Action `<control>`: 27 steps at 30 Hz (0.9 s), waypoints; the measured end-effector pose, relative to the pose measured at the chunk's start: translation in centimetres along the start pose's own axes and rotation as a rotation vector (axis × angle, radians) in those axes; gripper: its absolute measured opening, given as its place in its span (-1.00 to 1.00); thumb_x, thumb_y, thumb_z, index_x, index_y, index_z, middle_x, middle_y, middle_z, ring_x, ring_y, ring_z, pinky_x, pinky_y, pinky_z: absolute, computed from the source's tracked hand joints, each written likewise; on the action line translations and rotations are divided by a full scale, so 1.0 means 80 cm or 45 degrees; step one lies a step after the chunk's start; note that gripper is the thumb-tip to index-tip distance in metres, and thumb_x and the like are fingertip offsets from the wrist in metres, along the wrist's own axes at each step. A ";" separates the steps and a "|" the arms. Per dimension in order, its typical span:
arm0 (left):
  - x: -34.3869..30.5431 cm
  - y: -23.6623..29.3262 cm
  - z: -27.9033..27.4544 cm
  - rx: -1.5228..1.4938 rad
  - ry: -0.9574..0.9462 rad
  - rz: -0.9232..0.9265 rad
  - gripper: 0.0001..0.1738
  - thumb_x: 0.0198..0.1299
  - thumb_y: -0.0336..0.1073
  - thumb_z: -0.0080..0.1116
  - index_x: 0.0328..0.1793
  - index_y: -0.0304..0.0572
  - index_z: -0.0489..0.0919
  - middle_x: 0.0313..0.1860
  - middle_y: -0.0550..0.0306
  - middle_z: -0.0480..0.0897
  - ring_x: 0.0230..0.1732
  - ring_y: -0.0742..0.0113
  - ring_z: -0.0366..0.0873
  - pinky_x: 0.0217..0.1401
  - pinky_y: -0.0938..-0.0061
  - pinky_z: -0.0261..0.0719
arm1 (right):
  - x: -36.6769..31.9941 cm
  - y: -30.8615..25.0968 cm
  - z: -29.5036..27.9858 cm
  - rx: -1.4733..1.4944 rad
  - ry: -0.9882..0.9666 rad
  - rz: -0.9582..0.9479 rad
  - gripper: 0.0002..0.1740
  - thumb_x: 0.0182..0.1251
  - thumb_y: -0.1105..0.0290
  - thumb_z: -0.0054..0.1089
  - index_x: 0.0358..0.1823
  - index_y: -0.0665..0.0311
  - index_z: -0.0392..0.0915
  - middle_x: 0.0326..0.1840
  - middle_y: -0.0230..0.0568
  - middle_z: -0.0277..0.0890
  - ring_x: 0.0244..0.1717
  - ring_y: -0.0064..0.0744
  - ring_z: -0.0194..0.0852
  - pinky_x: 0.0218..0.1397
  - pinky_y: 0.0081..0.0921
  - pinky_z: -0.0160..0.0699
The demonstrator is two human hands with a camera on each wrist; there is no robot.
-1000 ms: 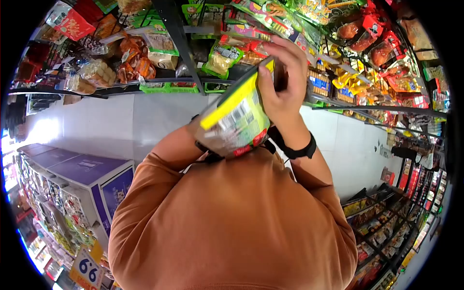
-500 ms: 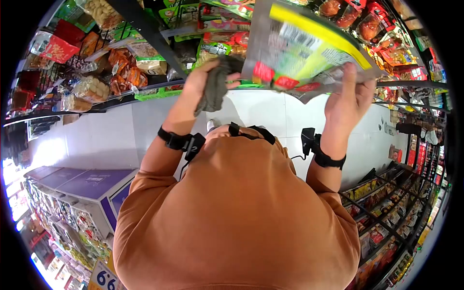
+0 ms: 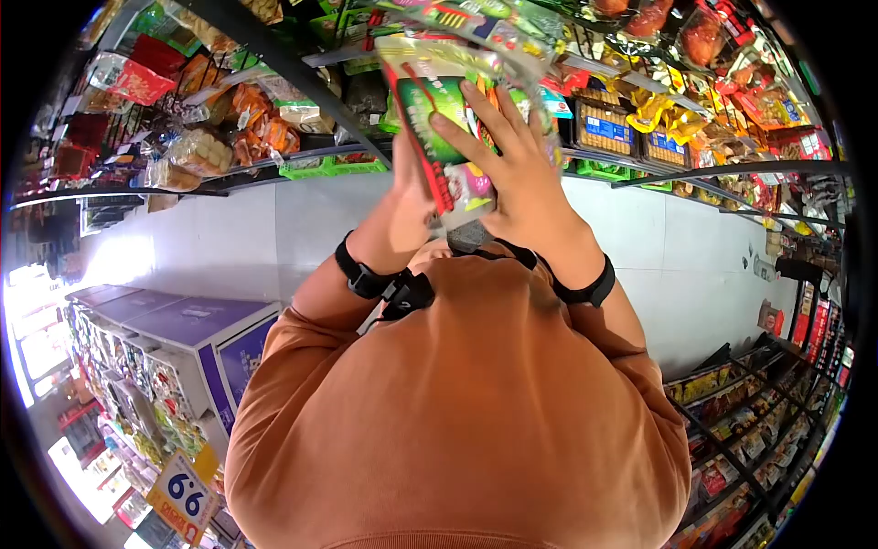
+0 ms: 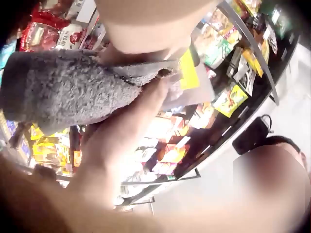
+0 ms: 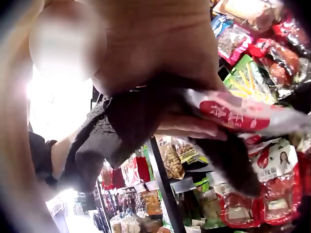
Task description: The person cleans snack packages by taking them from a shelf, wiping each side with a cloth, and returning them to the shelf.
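Observation:
Against a green and red packet (image 3: 425, 96), my right hand (image 3: 540, 201) lies with spread, fairly straight fingers across its printed front. My left hand (image 3: 412, 206) is at the packet's left edge, its fingers mostly hidden behind it. Grey cloth (image 3: 468, 236) shows just below the packet. In the left wrist view the fuzzy grey cloth (image 4: 68, 90) extends from beneath my left hand (image 4: 150, 24), beside a yellow-marked part of the packet (image 4: 189, 73). The right wrist view shows dark cloth (image 5: 112, 131) and the packet's red-printed edge (image 5: 233, 114) under my right hand (image 5: 160, 43).
Shelves of packaged food (image 3: 604, 123) run ahead, with a dark upright post (image 3: 293, 82) left of the hands. A purple and white display (image 3: 187, 320) stands at lower left, near a price sign (image 3: 186, 494). More shelves (image 3: 750, 430) stand at lower right.
The packet has moved left and turned, now showing its green front instead of the barcode side. My hands have come together around it, and the cloth has become mostly hidden.

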State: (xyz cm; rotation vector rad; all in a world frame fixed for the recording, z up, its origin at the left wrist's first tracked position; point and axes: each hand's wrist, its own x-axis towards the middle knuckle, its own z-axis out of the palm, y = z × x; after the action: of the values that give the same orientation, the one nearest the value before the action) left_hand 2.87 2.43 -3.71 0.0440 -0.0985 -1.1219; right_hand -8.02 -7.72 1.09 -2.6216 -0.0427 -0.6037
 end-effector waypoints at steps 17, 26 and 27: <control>0.027 -0.147 0.039 2.415 -0.700 0.720 -0.10 0.31 0.33 -0.40 0.52 -0.25 0.15 0.50 -0.21 0.10 0.39 -0.35 0.14 0.43 -0.35 -0.36 | -0.082 0.042 -0.062 2.124 0.817 0.751 -0.20 0.45 -0.26 -0.39 0.40 0.27 0.13 0.37 -0.10 0.24 0.33 -0.13 0.25 0.38 -0.17 0.25; 0.098 -0.131 0.025 2.704 -0.342 0.990 -0.29 0.38 0.23 -0.42 0.52 0.05 0.22 0.44 -0.20 0.20 0.32 -0.20 0.25 0.49 -0.10 -0.19 | -0.103 0.045 -0.104 1.961 0.762 0.563 -0.12 0.43 -0.30 -0.41 0.49 0.28 -0.04 0.48 -0.11 0.09 0.43 -0.15 0.12 0.45 -0.14 0.11; 0.103 -0.132 0.027 2.339 -0.229 0.921 -0.28 0.41 0.20 -0.45 0.53 -0.04 0.19 0.48 -0.27 0.12 0.43 -0.22 0.14 0.52 0.06 -0.14 | -0.107 0.048 -0.105 1.961 0.757 0.570 -0.12 0.43 -0.30 -0.41 0.49 0.28 -0.04 0.48 -0.11 0.09 0.43 -0.15 0.12 0.45 -0.14 0.11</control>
State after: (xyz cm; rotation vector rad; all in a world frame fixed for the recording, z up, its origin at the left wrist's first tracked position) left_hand -3.30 -9.54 -2.00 1.4157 -1.1760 0.0034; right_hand -18.68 -14.18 2.61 -0.8807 0.1851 -0.7145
